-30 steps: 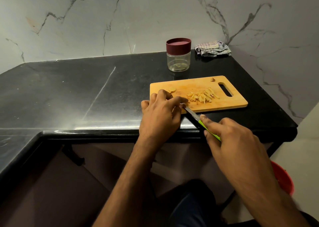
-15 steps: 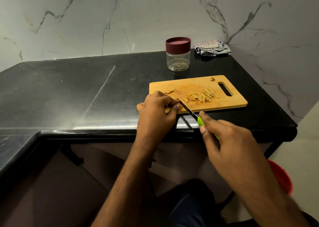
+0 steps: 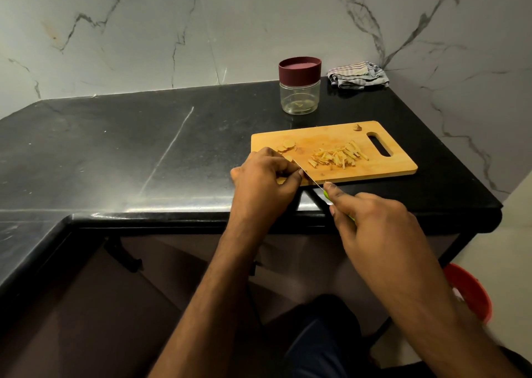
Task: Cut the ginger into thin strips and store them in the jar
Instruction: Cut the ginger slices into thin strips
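Observation:
A wooden cutting board (image 3: 383, 170) lies on the black counter. A heap of thin ginger strips (image 3: 336, 156) sits at its middle, and a few ginger slices (image 3: 285, 145) lie near its left end. My left hand (image 3: 266, 180) rests at the board's near left corner, fingers curled down on a ginger piece that is mostly hidden. My right hand (image 3: 371, 222) grips a green-handled knife (image 3: 312, 180), whose blade runs up against my left fingertips. A clear jar (image 3: 300, 97) with a maroon lid stands behind the board, lid on.
A folded striped cloth (image 3: 358, 75) lies at the back right corner by the marble wall. A small ginger scrap (image 3: 357, 127) sits by the board's handle slot. The counter edge (image 3: 184, 218) runs just below my hands. A red bucket (image 3: 469, 291) stands on the floor at right.
Both hands have shifted left along the board's near edge. The knife blade moved left with them, away from the strip heap, uncovering slices at the left end.

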`<state>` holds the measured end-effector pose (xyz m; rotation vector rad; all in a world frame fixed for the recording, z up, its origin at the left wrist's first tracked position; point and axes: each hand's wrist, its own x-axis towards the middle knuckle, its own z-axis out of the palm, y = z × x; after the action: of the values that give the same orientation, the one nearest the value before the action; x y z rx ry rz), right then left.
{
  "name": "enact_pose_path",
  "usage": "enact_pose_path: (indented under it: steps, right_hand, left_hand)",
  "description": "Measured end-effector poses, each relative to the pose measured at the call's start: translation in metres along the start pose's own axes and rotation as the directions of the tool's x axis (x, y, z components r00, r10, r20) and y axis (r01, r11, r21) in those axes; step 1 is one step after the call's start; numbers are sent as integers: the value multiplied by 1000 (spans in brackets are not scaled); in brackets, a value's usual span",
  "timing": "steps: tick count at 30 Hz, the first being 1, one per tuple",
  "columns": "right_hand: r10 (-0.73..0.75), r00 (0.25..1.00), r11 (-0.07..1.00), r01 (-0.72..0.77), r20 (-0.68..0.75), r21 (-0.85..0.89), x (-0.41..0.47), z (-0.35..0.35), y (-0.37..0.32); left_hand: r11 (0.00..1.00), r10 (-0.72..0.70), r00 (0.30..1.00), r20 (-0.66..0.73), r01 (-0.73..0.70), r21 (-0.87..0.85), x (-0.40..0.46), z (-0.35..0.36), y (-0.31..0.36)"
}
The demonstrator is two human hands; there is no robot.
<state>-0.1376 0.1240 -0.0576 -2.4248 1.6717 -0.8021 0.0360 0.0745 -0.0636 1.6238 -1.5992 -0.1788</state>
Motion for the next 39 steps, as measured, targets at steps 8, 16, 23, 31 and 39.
enact_pose_path:
  steps: [8,16,23,31,39]
  right_hand:
    - [64,998,996,-65,-4,-67,-9,-10,11]
    - [64,998,994,-61,22,-87,-9,-8,7]
    - [62,998,998,-62,-21,24,-9,-5,8]
    - [66,995,998,-67,-70,-12,-5,-14,13]
    - [22,999,998,-20,-44,55,-8,-7,1]
  left_hand:
    - [999,7,1000,-6,-6,37,-3,2,0]
    - [954,129,984,122,-157,257,-5,4,2]
    - [988,59,998,36,-64,140,-4,4,0]
    - [993,24,1000,14,-25,114,-4,5,-1]
    - [993,-39,999,-15,37,-114,0,1,-6]
